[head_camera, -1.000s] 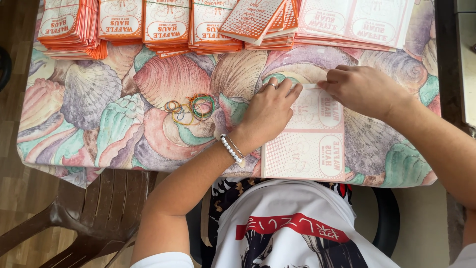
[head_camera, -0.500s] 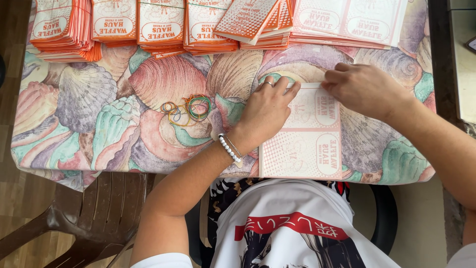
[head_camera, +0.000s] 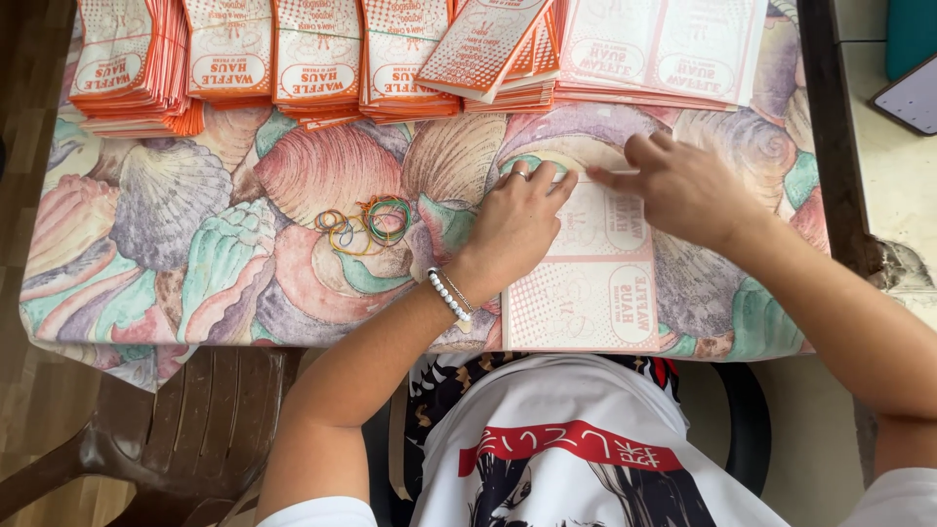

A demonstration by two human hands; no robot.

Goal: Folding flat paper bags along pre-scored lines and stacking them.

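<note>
Shell-print table point(head_camera: 176, 263): paper stacks point(head_camera: 312, 54), rubber bands point(head_camera: 366, 222), flat sheet point(head_camera: 595, 283).

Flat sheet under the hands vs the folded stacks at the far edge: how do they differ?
The flat sheet lies single and unfolded near the table's front edge; the folded stacks are piled many deep along the far edge. Both the left hand and right hand press on the sheet; no hand touches the stacks. Both share orange-and-white print.
</note>
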